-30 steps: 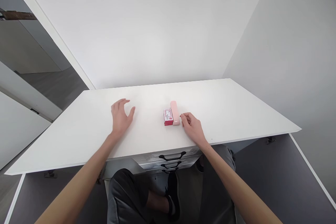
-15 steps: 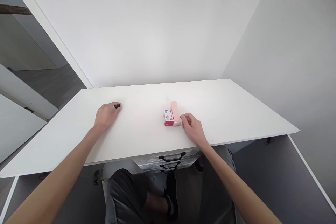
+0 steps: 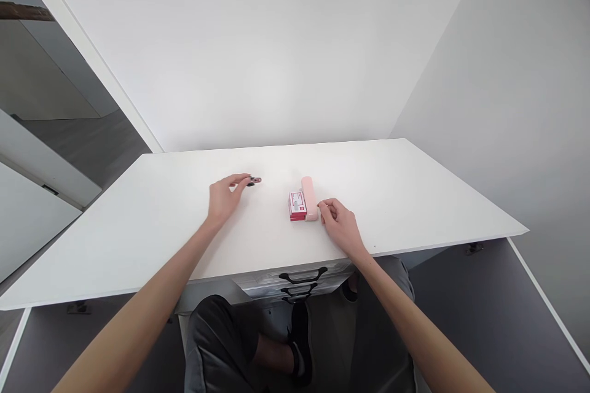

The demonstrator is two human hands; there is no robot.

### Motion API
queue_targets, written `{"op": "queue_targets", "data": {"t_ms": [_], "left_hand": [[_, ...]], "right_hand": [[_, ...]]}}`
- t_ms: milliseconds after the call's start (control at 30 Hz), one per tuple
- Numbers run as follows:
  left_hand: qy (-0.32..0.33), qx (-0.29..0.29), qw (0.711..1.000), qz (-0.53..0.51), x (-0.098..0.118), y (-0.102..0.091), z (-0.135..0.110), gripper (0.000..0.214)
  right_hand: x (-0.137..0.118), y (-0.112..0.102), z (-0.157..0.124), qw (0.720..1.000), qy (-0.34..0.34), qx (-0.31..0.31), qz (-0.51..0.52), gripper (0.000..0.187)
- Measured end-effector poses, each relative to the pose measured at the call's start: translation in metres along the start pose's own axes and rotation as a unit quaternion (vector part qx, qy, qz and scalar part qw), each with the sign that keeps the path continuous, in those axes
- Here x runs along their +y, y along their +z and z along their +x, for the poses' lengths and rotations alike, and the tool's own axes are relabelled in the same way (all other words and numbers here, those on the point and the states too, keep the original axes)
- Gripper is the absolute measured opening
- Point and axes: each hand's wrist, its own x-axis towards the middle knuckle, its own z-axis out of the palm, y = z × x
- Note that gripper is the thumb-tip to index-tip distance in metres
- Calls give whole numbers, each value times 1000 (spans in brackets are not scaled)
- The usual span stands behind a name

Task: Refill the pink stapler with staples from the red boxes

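Note:
On the white table (image 3: 415, 196) lie a pink stapler (image 3: 309, 197) and, touching its left side, a small red and white box (image 3: 297, 206). My right hand (image 3: 338, 224) rests on the table just right of the stapler's near end, fingers curled together in a pinch; what they hold is too small to make out. My left hand (image 3: 225, 196) hovers left of the box and pinches a small dark object (image 3: 252, 181) at its fingertips.
White walls close the table in at the back and right. Under the front edge sit white drawers with black handles (image 3: 302, 275). My legs and a dark shoe (image 3: 302, 338) show below. An open doorway lies to the left.
My left hand went left, picked up a small dark object, and has carried it right toward the box. My right hand stayed beside the stapler.

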Motion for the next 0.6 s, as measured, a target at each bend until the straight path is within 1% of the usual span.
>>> {"op": "queue_targets", "data": {"t_ms": [133, 200, 267, 367, 433, 600], "left_hand": [[17, -54, 998, -25, 22, 32, -4, 28], [26, -75, 996, -33, 28, 44, -5, 28], [22, -89, 995, -43, 31, 53, -6, 27], [6, -101, 993, -57, 30, 62, -7, 27], [8, -107, 992, -63, 28, 67, -7, 27], [71, -144, 987, -29, 21, 71, -5, 29]], "right_hand": [[3, 1, 1, 1000, -4, 2, 5, 36], [4, 1, 2, 1000, -7, 1, 8, 36], [4, 1, 3, 1000, -8, 1, 8, 35], [2, 0, 4, 1000, -7, 0, 7, 33], [1, 0, 3, 1000, -4, 1, 5, 33], [1, -1, 4, 1000, 5, -2, 7, 31]]}}
